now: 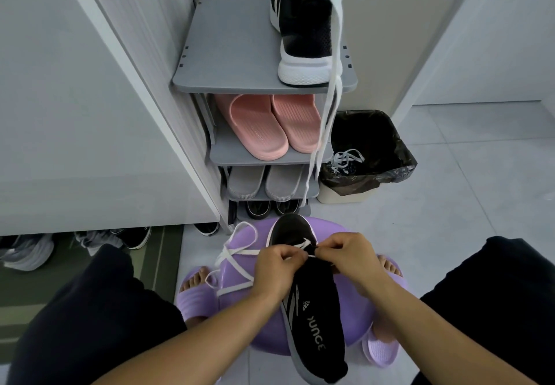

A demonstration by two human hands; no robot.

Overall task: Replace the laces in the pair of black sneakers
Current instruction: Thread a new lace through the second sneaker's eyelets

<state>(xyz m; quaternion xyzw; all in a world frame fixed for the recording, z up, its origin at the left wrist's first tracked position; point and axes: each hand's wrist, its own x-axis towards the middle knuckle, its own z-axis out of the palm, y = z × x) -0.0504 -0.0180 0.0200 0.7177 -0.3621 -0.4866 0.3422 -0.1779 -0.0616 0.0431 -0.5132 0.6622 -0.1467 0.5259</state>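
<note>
a black sneaker [312, 309] lies on a purple stool [354, 321] between the person's knees, its toe pointing at the grey shoe rack [228, 69]. the left hand [277, 266] and the right hand [345, 257] meet over the front of the shoe. the fingers [288, 255] of both hands are curled and pinch a white lace [240, 251] that is threaded near the toe. the rest of it loops over the stool's left side. the other black sneaker [303, 24] stands on the top shelf of the rack, and its long white lace [329, 105] hangs down past the pink slippers [270, 126]. a bin [348, 198] beside the rack holds a tangled lace [347, 159].
</note>
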